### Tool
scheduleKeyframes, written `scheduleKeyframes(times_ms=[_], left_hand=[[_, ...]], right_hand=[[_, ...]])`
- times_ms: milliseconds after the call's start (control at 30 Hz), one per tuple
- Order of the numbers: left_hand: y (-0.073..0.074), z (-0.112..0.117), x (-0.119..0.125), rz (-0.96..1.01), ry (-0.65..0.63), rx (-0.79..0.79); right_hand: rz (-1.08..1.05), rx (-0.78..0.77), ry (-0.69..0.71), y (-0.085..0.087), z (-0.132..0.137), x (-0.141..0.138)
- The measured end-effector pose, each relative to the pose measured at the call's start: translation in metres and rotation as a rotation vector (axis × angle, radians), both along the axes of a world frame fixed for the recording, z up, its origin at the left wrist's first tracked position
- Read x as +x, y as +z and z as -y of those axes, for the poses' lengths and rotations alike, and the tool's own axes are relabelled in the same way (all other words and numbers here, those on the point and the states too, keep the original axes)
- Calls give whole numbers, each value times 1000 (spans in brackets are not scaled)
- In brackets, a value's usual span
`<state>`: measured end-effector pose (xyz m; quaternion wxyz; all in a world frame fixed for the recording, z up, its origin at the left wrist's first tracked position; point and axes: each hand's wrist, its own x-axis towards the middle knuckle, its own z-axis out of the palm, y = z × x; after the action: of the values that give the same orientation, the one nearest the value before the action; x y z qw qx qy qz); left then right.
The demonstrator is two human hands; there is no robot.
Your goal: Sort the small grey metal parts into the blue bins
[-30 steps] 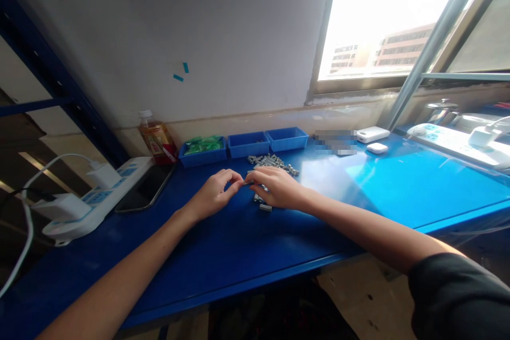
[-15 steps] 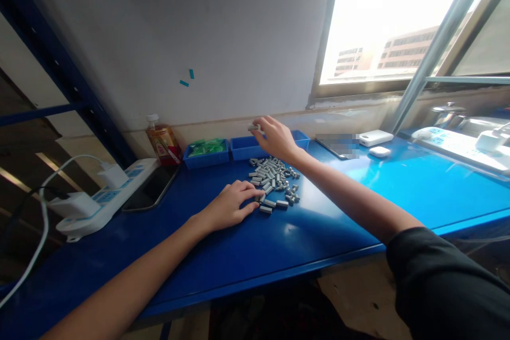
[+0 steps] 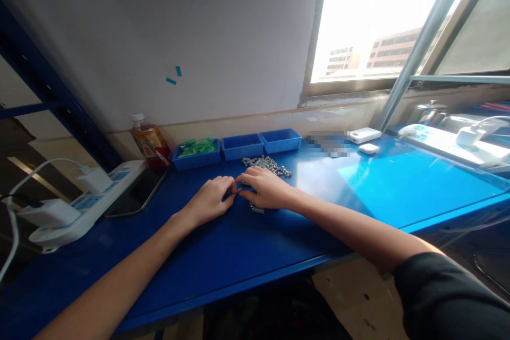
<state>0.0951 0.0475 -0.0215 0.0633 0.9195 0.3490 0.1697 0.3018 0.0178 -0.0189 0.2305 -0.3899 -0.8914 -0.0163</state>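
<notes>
A pile of small grey metal parts lies on the blue table in front of three small blue bins. My left hand rests on the table with its fingers curled and pinched on a small grey part. My right hand meets it fingertip to fingertip at that same part and covers the near side of the pile. One loose part shows under my right palm.
The left blue bin holds green pieces; the middle bin and right bin stand beside it. A bottle, a phone and a white power strip lie left. White cases lie right.
My right hand came back from the middle bin to the pile and now meets my left hand. My left hand went from lying flat beside the parts to pinching one.
</notes>
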Motion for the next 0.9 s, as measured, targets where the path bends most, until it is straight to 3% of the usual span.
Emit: scheduleKeyframes(times_ms=[267, 433, 533, 600, 700, 800, 900], left_hand=[[3, 1, 0, 308, 35, -135], [2, 2, 4, 506, 30, -212], [0, 4, 6, 558, 87, -229], [0, 9, 9, 497, 83, -219], [2, 20, 13, 258, -70, -158], [4, 30, 18, 62, -223, -76], [7, 34, 19, 12, -243, -31]], right_hand=[[-134, -31, 73, -7, -14, -3], [-89, 134, 77, -4, -14, 0], [-71, 256, 64, 10, -19, 3], [-132, 337, -17, 27, -31, 6], [-195, 383, -257, 55, -60, 10], [-68, 209, -451, 70, -87, 14], [66, 25, -441, 64, -87, 22]])
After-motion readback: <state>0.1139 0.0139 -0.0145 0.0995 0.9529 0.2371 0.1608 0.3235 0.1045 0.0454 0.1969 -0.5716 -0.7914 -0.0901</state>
